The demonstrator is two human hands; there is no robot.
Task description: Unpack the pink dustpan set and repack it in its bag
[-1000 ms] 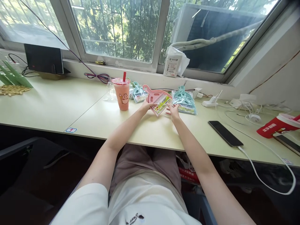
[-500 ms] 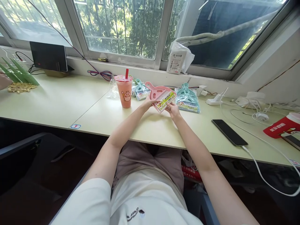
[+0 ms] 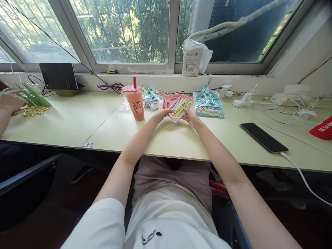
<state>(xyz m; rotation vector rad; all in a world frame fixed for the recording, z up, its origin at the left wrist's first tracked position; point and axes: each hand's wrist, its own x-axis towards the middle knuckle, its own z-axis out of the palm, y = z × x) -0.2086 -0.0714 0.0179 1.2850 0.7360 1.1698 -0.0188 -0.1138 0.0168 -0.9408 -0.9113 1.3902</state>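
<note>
I hold a pink dustpan set [image 3: 175, 104] between both hands, out in front of me over the pale desk [image 3: 166, 138], just right of the pink drink cup [image 3: 137, 103]. My left hand [image 3: 162, 113] grips its near-left edge, fingers closed on it; my right hand [image 3: 190, 117] pinches the near-right corner by the yellow label. So both hands are grasping the same thing, one at each side, and neither is clearly nearer: the set lies straight ahead of them, between the two.

Its long axis runs slantwise. The handle end points back and to the left, toward the cup and the window, and the wide mouth with the white bristles and label comes forward and right, toward my right hand. It looks tilted, the far end higher than the near one; I cannot tell whether the near edge touches the desk.

Taking the cup as the mark: just behind and right of it lies a packet of teal dustpan sets [image 3: 153, 98], close behind my left hand. Further right of the cup, past the pink set, lies a second teal packet [image 3: 209, 103], just beyond my right hand. Well to the right of the cup a black phone [image 3: 263, 137] lies flat with a white cable. Far left of the cup, another person's hand [image 3: 10, 102] rests by some green strips [image 3: 35, 97].
</note>
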